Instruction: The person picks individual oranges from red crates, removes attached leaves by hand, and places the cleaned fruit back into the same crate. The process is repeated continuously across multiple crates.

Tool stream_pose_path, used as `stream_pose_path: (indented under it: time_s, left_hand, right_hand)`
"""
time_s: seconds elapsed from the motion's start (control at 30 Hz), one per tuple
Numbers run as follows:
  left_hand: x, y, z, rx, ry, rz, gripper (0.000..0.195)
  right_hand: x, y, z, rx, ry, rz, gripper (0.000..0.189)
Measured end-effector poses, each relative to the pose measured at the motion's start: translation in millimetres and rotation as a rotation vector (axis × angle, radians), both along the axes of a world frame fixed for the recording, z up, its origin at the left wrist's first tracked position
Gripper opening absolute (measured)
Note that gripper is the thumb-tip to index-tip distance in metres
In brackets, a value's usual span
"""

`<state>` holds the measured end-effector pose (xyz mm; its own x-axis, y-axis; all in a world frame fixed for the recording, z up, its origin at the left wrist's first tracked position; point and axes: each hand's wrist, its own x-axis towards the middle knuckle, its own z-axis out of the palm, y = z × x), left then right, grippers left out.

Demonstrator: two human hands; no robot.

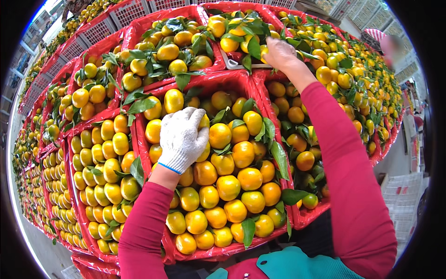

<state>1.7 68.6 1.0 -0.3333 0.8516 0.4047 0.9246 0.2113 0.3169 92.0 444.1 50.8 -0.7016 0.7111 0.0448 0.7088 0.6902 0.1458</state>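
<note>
My left hand [183,139], in a white knit glove with a blue cuff edge, rests on mandarins in the middle crate; its fingers curl over a yellow-orange mandarin [204,122] that is partly hidden. Rows of mandarins [228,187] fill the near part of this crate, which is lined with red plastic film [209,251]. My bare right hand [279,52] reaches over the far crate, beside leafy mandarins [229,45]. Its fingertips are blurred, with a bit of orange fruit showing below them; whether they grip it is unclear. Green leaves [279,157] lie along the middle crate's right side.
Crates of neatly rowed mandarins [112,171] stand to the left, and loose leafy ones [168,52] behind. More loose mandarins [355,80] spread to the right. Grey plastic crates [129,14] line the back. A person [375,36] in red-and-white stripes is at the far right.
</note>
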Motion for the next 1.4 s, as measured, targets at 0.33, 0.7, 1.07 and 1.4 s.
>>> stream_pose_path:
  time_s: [0.33, 0.7, 1.07, 1.4]
  left_hand:
    - [-8.3, -8.2, -3.3, -0.046, -0.009, 0.041, 0.033]
    - [-5.8, -2.1, -13.4, 0.028, 0.027, 0.073, 0.027]
    - [-30.2, 15.4, -4.3, -0.066, 0.172, 0.011, 0.047]
    - [-27.8, 11.7, -12.0, -0.083, 0.092, 0.039, 0.032]
  right_hand:
    - [8.9, -150.1, 6.6, -0.232, 0.703, 0.349, 0.047]
    - [-73.5, -190.6, -59.3, -0.532, 0.291, 0.278, 0.056]
    - [-90.4, -178.8, -83.2, -0.562, 0.316, 0.384, 0.041]
    - [-64.9, -91.7, -9.0, -0.344, 0.654, 0.520, 0.021]
